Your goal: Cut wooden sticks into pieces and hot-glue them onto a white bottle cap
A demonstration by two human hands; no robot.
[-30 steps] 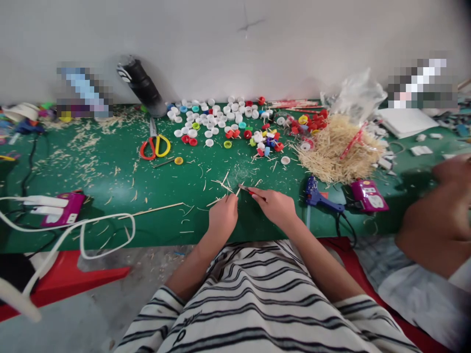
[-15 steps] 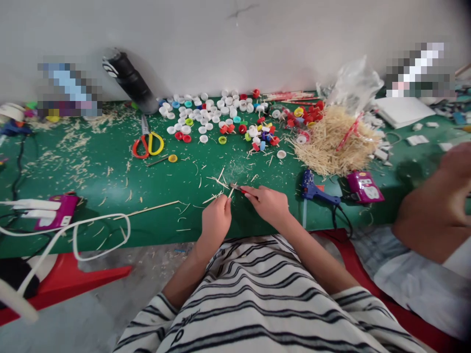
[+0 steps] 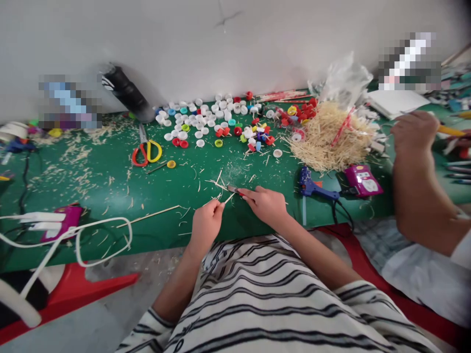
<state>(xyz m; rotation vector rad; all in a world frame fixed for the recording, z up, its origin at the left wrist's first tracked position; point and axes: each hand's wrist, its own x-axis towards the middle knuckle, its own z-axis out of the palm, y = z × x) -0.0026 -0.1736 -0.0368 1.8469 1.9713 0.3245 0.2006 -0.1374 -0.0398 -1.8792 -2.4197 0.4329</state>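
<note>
My left hand (image 3: 206, 223) is closed on a thin pale wooden stick (image 3: 230, 198), pinched between thumb and forefinger and pointing up to the right. My right hand (image 3: 269, 205) grips a small knife (image 3: 234, 189) with a red handle, mostly hidden by the fingers. The blade lies across the far end of the stick. Just beyond my hands, several cut sticks (image 3: 220, 181) and pale shavings lie on the green tabletop (image 3: 184, 181).
Bottle caps (image 3: 221, 115) and a heap of thin sticks (image 3: 327, 139) lie farther back. Scissors (image 3: 147, 149) and a black bottle (image 3: 127, 93) stand left. At right are a blue glue gun (image 3: 312, 187), a purple box (image 3: 363, 180) and another person's arm (image 3: 419, 181).
My left hand has drawn back down and left with the stick, so more stick shows by the blade. At right, the other person's hand has moved forward over the table.
</note>
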